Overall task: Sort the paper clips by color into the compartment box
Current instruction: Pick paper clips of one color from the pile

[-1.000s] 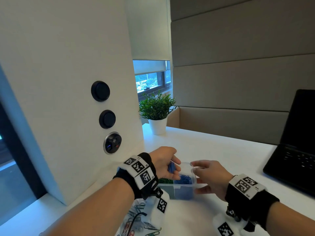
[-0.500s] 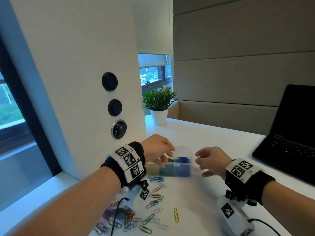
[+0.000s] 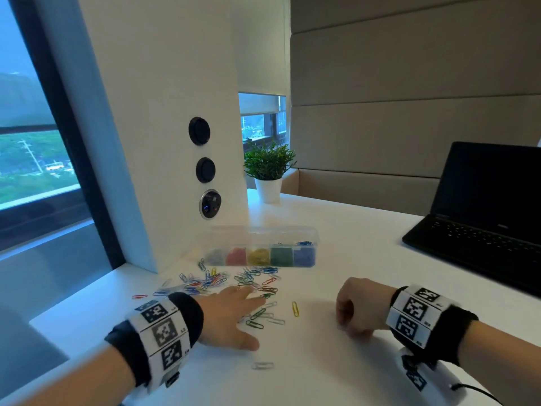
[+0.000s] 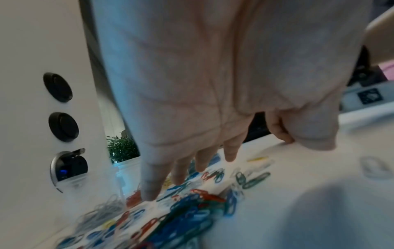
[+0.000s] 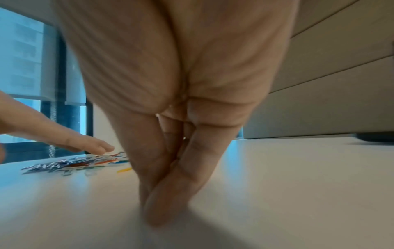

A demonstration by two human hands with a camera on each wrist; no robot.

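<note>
The clear compartment box [image 3: 304, 247] stands by the white pillar, holding grey, red, yellow, green and blue paper clips in separate compartments. Loose mixed clips [image 3: 222, 282] lie spread in front of it. My left hand [image 3: 231, 315] lies flat over the near edge of this spread, fingers [image 4: 153, 176] straight and touching clips [image 4: 192, 210]. My right hand [image 3: 354, 312] rests on the bare table to the right, fingers curled. In the right wrist view its thumb and fingertips [image 5: 162, 202] meet on the table with nothing seen between them. A yellow clip [image 3: 295, 309] lies between the hands.
An open black laptop [image 3: 483, 230] sits at the right. A small potted plant [image 3: 268, 171] stands behind the box. The white pillar with round sockets [image 3: 205, 168] borders the table [image 3: 366, 235] on the left. One silver clip [image 3: 263, 365] lies near my left thumb.
Both hands have drawn back from the box toward me. The left hand has come down flat on the loose clips, and the right hand has settled on the table.
</note>
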